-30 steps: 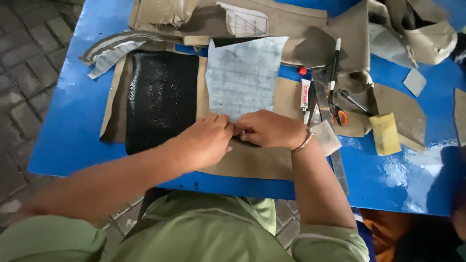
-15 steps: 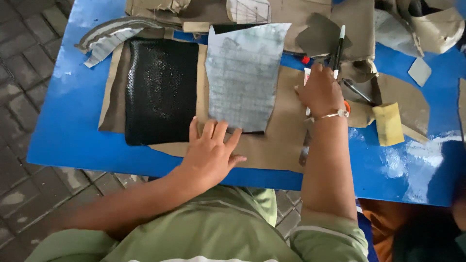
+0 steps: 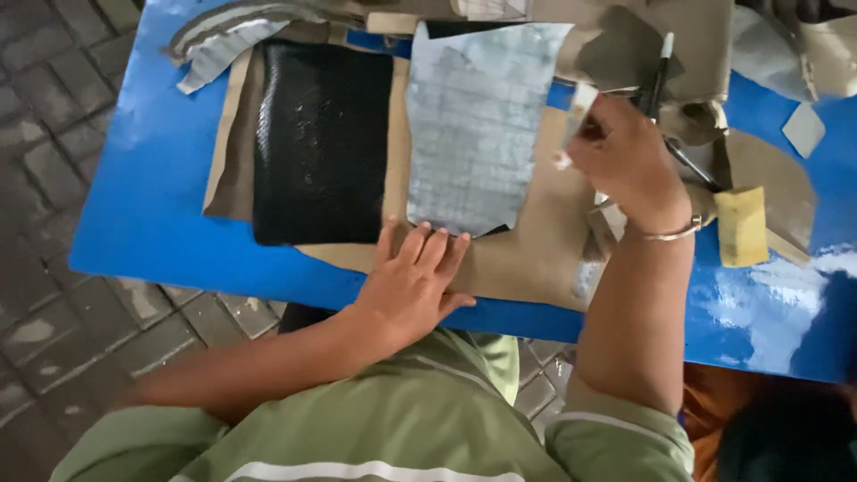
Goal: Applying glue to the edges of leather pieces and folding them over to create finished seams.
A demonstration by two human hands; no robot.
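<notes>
My left hand point(image 3: 413, 280) lies flat with fingers spread on the brown paper sheet point(image 3: 536, 241), its fingertips at the lower edge of a grey gridded sheet point(image 3: 478, 134). My right hand point(image 3: 625, 161) is raised at the right of that sheet and grips a small white glue tube point(image 3: 573, 125), held tilted. A black textured leather piece point(image 3: 320, 138) lies to the left on the same brown paper. A metal bangle sits on my right wrist.
The blue table point(image 3: 143, 205) carries a yellow sponge block point(image 3: 741, 225), a white-capped pen point(image 3: 659, 71), a metal ruler point(image 3: 589, 268) and several brown and grey cut pieces along the far edge. Brick paving lies left of the table.
My hands parted from the grey sheet's lower edge. The right hand reached to the tools at the right and lifted the glue tube. The left hand flattened on the paper.
</notes>
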